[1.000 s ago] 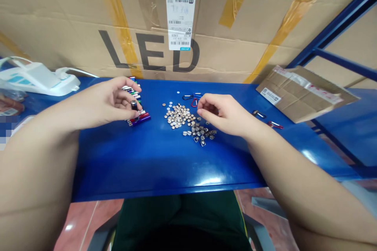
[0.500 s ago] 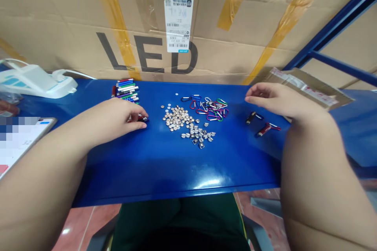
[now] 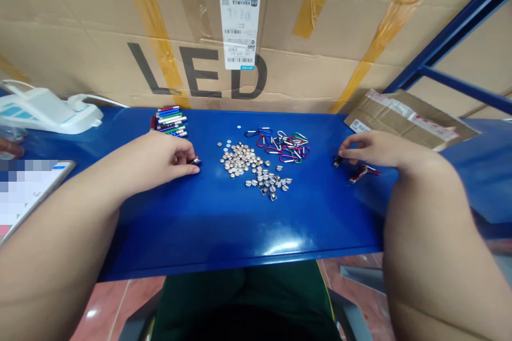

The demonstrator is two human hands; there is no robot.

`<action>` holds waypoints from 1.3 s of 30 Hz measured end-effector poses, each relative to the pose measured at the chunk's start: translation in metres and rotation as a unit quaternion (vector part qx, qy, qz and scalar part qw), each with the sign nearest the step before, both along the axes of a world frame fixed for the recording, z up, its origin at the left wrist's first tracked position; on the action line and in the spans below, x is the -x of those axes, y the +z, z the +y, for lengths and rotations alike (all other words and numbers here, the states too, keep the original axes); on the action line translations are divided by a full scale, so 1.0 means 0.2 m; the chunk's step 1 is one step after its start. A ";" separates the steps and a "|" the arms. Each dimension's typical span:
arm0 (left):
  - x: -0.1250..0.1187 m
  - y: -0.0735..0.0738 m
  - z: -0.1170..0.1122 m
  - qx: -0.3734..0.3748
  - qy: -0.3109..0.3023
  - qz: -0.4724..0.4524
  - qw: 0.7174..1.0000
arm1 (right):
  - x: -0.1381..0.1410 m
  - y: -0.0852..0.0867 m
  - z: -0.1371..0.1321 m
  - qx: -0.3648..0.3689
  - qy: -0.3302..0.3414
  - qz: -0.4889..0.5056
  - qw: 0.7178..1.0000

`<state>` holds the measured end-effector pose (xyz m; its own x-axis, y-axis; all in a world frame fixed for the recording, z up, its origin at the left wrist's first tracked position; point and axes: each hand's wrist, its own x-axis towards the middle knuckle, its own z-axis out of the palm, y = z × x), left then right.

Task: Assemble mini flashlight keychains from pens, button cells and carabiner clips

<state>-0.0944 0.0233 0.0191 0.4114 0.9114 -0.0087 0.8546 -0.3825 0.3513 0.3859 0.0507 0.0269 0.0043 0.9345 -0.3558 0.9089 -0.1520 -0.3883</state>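
Left hand (image 3: 168, 157): you rest it on the blue table (image 3: 240, 234), fingers curled down over a short dark torch (image 3: 195, 161) at the fingertips; from this view you can't tell whether they grip it.
Right hand (image 3: 374, 149): half open, fingers arched over a black mini torch (image 3: 338, 161); you can't tell if they touch it. A red mini torch (image 3: 360, 173) lies just beside it.
Middle of the table: loose button cells (image 3: 236, 159), with metal caps (image 3: 266, 184) just in front of them and coloured carabiners (image 3: 282, 146) behind.
Far edge: a bundle of mini torches (image 3: 171, 121) lies loose against a cardboard carton (image 3: 200, 72) printed LED, and a cardboard mailer (image 3: 404, 125) sits to the right.
Risk: the round cells could roll or scatter if a sleeve or wrist sweeps through them, and the unbound torches could roll apart if knocked.
Change: your right hand has dropped from just beyond the black torch to over it; your left hand sits about where it was.
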 end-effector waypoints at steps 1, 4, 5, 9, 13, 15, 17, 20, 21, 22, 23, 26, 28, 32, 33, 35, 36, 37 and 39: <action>0.00 0.00 -0.01 -0.008 0.004 0.002 1.000 | 0.01 0.00 0.00 0.013 -0.008 0.005 1.000; -0.03 0.03 -0.03 -0.001 0.018 -0.047 0.999 | 0.05 0.01 -0.01 -0.002 -0.017 -0.003 1.000; -0.05 0.04 -0.04 0.017 0.021 -0.094 0.995 | 0.07 0.00 -0.01 -0.030 -0.015 -0.005 0.999; -0.17 0.07 -0.09 0.111 0.025 -0.329 0.938 | 0.25 -0.02 -0.04 -0.178 0.055 0.121 0.975; -0.27 0.03 -0.12 0.103 0.009 -0.472 0.876 | 0.57 -0.06 -0.11 -0.214 0.195 0.331 0.898; -0.31 -0.01 -0.13 0.091 -0.001 -0.509 0.856 | 0.70 -0.09 -0.15 -0.184 0.255 0.355 0.880; -0.33 -0.04 -0.13 0.090 -0.003 -0.522 0.848 | 0.77 -0.11 -0.18 -0.166 0.283 0.356 0.875; -0.35 -0.06 -0.13 0.096 -0.004 -0.518 0.850 | 0.81 -0.13 -0.20 -0.142 0.283 0.369 0.874; -0.36 -0.07 -0.14 0.090 -0.004 -0.513 0.854 | 0.81 -0.13 -0.20 -0.126 0.286 0.379 0.871; -0.36 -0.07 -0.14 0.079 -0.002 -0.504 0.860 | 0.80 -0.13 -0.20 -0.112 0.295 0.384 0.868; -0.37 -0.07 -0.15 0.065 0.000 -0.491 0.869 | 0.80 -0.13 -0.20 -0.105 0.307 0.383 0.865; -0.38 -0.07 -0.17 0.018 -0.003 -0.420 0.907 | 0.78 -0.11 -0.21 -0.139 0.349 0.338 0.863; -0.38 -0.06 -0.17 -0.029 -0.030 -0.350 0.936 | 0.77 -0.10 -0.21 -0.170 0.364 0.303 0.864; -0.37 -0.06 -0.15 -0.121 -0.107 -0.236 0.958 | 0.75 -0.09 -0.22 -0.160 0.373 0.294 0.865; -0.37 -0.06 -0.15 -0.120 -0.119 -0.223 0.960 | 0.75 -0.10 -0.21 -0.153 0.376 0.299 0.864; -0.37 -0.06 -0.15 -0.091 -0.131 -0.206 0.965 | 0.75 -0.10 -0.21 -0.153 0.389 0.298 0.858; -0.37 -0.06 -0.15 -0.068 -0.133 -0.201 0.968 | 0.75 -0.10 -0.20 -0.163 0.401 0.288 0.854; -0.37 -0.06 -0.15 -0.042 -0.133 -0.196 0.971 | 0.75 -0.11 -0.20 -0.181 0.415 0.274 0.849; -0.37 -0.05 -0.15 0.015 -0.127 -0.190 0.973 | 0.75 -0.11 -0.20 -0.229 0.443 0.239 0.833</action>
<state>-0.0202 -0.0075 0.0089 0.6024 0.7813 0.1634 0.5394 -0.5494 0.6381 0.2365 0.0102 0.0058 -0.7997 0.5328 0.2767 0.3094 0.7607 -0.5705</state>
